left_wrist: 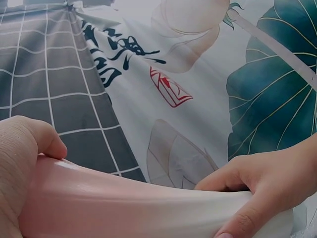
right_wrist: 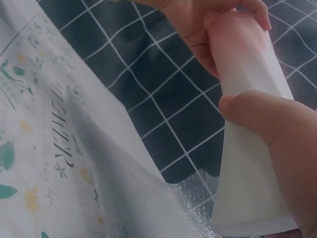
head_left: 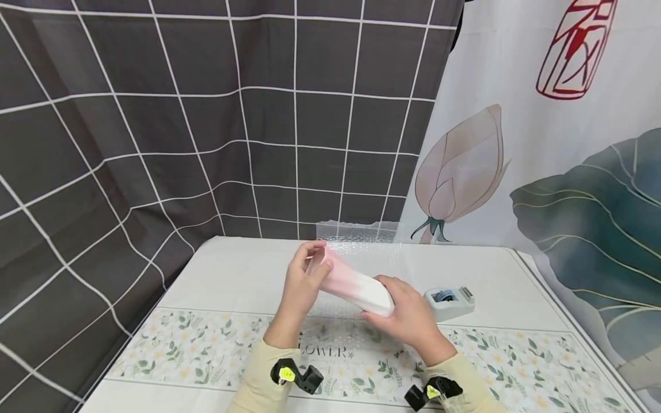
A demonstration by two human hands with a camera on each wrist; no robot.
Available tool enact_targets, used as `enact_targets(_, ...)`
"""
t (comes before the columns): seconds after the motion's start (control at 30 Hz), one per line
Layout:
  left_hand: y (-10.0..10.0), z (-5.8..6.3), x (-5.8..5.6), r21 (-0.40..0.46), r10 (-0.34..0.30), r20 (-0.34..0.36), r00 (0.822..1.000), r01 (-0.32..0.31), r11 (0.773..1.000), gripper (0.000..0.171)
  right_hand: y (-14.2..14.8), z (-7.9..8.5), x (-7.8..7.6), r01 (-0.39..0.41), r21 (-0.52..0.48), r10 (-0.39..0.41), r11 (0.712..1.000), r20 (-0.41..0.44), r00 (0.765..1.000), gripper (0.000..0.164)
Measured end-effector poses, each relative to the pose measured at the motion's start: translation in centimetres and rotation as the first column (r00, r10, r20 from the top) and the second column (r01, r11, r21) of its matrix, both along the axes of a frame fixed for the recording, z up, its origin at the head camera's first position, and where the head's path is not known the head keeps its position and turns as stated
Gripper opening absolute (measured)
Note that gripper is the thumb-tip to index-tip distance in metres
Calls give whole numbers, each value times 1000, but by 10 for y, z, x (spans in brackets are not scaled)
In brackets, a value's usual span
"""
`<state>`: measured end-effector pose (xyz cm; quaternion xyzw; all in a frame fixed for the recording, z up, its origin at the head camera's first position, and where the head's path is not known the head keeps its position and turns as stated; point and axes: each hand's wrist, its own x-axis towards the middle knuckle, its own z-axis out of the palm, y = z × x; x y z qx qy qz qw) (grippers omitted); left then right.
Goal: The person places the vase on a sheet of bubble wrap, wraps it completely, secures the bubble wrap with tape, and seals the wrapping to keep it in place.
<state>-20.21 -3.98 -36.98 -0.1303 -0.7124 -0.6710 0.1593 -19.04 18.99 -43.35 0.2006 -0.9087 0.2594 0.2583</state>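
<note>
Both hands hold a pink-and-white vase [head_left: 352, 282] tilted in the air above the table. My left hand [head_left: 304, 275] grips its pink, open-looking end, the thumb on the near side and fingers over the rim. Around the white end, my right hand [head_left: 405, 312] curls with its thumb along the side. In the left wrist view the vase [left_wrist: 124, 203] spans between the two hands. The right wrist view shows the right hand [right_wrist: 282, 134] wrapped about the white part. Under the vase lies a sheet of clear bubble wrap [head_left: 372, 255], running to the table's back edge.
A pale tape dispenser [head_left: 450, 304] with a blue roll stands to the right of the right hand. A floral printed band crosses the white table [head_left: 232, 269]. Behind hang a dark grid curtain [head_left: 268, 115] and a white curtain [head_left: 465, 69] with lotus prints.
</note>
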Motion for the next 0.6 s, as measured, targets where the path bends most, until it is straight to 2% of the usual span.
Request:
enact_targets(0.17,2,-2,-1,-127,0,23,1000,3,992,41,6,2,-1,9,38,-9,999,-10,1000,71)
enact_targets(0.27,2,-4,-2,-240,5,35,999,3,971,44,8,2,-1,24,57,-23,998,-18,1000,71)
enact_targets(0.33,1,-5,-3,-279,4,36,999,6,960,45,9,2,-2,30,67,-28,997,-20,999,71)
enact_targets(0.43,-1,-6,-5,-303,20,5,1000,-18,953,45,11,3,-2,31,85,-29,996,-25,999,72)
enact_targets(0.6,-9,-5,-7,-345,38,-104,994,-72,936,41,12,3,-4,29,111,-26,993,-30,999,72)
